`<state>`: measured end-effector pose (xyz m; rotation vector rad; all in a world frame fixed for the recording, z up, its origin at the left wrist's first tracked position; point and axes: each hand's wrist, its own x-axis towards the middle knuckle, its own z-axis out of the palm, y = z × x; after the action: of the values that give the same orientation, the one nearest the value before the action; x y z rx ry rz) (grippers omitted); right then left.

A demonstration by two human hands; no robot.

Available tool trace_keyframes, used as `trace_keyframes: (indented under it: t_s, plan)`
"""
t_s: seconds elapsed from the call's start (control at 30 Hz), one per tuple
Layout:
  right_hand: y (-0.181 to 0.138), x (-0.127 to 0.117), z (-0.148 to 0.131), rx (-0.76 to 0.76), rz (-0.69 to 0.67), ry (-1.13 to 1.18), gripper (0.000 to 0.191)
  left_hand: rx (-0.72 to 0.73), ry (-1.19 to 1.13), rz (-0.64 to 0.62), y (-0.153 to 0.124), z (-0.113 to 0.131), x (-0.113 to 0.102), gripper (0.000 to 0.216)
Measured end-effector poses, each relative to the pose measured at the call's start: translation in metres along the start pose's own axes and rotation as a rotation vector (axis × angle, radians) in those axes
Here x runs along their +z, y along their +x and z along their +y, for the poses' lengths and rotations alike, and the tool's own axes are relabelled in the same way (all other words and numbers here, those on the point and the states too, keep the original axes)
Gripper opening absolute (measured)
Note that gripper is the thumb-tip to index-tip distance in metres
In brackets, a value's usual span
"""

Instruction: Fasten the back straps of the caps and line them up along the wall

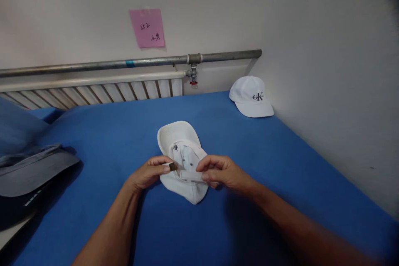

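Note:
A white baseball cap (181, 137) lies upside down on the blue surface, its inside facing up and its brim pointing away from me. My left hand (152, 172) pinches the strap end with a small brass-coloured buckle (172, 166) at the cap's left side. My right hand (221, 171) pinches the loose white strap (190, 176) at the right, between thumb and fingers. The strap's free end points left toward the buckle and is apart from it. Part of the cap's right edge is hidden behind my right fingers.
A second white cap (249, 95) with dark letters sits at the back right against the wall. Dark and grey caps (40, 170) are piled at the left. Behind the blue surface (102, 141) are a radiator (109, 93), a metal pipe (156, 61) and a pink note (147, 28).

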<state>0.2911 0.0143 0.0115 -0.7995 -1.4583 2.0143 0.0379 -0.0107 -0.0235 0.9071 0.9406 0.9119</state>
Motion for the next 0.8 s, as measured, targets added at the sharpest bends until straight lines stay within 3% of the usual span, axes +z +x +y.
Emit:
trace_keyframes:
  t_s: [0.1,0.27,0.47,0.8]
  plan:
    - [0.006,-0.001,0.009,0.013,0.017,0.091,0.031,-0.009,-0.014,-0.032,0.002,0.000,0.000,0.028]
    - [0.013,0.003,0.013,0.053,0.057,0.088,0.019,0.002,0.009,-0.014,0.003,0.002,0.002,0.021]
    - [0.017,0.014,0.011,0.080,0.091,0.127,0.019,-0.003,0.047,0.006,0.004,0.001,0.005,0.023]
    - [0.025,0.013,0.020,0.181,-0.002,0.176,0.013,0.003,0.029,0.015,0.003,-0.001,0.006,0.023]
